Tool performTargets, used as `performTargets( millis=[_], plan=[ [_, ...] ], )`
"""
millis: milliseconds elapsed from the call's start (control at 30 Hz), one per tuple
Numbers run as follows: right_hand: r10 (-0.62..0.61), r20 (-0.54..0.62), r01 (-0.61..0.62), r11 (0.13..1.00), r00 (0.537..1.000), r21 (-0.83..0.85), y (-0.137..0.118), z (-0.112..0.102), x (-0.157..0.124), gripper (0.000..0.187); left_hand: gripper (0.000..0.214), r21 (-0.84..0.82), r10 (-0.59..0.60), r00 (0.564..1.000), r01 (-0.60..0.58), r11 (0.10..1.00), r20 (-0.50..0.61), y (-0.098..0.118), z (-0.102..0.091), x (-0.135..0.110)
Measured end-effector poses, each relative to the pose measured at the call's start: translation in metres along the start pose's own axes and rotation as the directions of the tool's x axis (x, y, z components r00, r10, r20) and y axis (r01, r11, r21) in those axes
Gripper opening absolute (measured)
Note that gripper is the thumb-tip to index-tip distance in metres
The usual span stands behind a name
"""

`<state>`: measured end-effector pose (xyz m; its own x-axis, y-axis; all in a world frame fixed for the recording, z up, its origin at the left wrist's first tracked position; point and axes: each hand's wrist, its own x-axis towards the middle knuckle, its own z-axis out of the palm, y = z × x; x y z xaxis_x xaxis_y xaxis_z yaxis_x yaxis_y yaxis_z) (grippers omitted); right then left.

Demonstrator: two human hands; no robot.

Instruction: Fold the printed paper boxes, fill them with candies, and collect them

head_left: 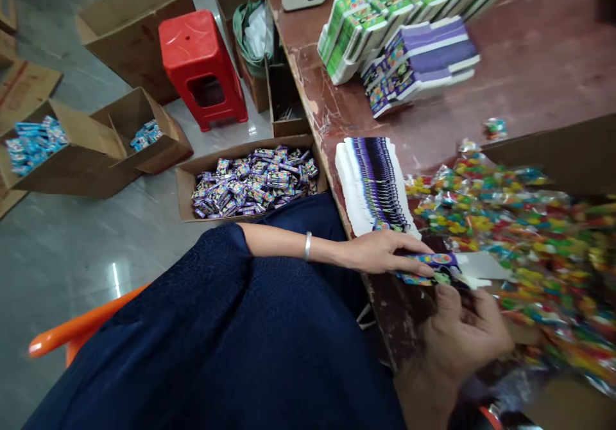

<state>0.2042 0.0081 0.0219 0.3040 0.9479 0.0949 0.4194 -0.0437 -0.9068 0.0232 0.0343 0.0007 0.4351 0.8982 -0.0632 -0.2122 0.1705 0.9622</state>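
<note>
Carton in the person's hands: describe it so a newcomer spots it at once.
On the red-brown table, find the fanned row of flat purple-and-white cartons. Just past its lower end in the picture, the left hand and right hand hold the purple carton. Unlike the fanned ones, it has a pale flap pointing toward the candy packets.

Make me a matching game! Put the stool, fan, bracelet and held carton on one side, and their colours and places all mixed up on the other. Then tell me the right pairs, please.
Things:
1. Stool
2. Fan
3. Bracelet
4. Carton

Colours and places:
A. silver, on an arm
B. white, on the table
C. partly purple, in the left hand
D. red, on the floor

Right pairs: 1-D, 2-B, 3-A, 4-C
</note>
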Motion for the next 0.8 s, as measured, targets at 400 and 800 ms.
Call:
performTargets(
  millis=[400, 800],
  plan=[
    [-0.125, -0.314, 0.155, 0.985, 0.941, 0.072, 0.014, 0.032, -0.007, 0.045, 0.054, 0.119, 0.123, 0.992, -0.122, 0.985, -0.008, 0.001, 0.001, 0.002],
    [-0.137, -0.172, 0.172, 0.961, 0.976, 0.215, 0.023, 0.025, -0.009, 0.032, 0.034, 0.005, 0.067, 0.998, -0.067, 0.998, 0.0, -0.012, 0.001, -0.002]
  ],
)
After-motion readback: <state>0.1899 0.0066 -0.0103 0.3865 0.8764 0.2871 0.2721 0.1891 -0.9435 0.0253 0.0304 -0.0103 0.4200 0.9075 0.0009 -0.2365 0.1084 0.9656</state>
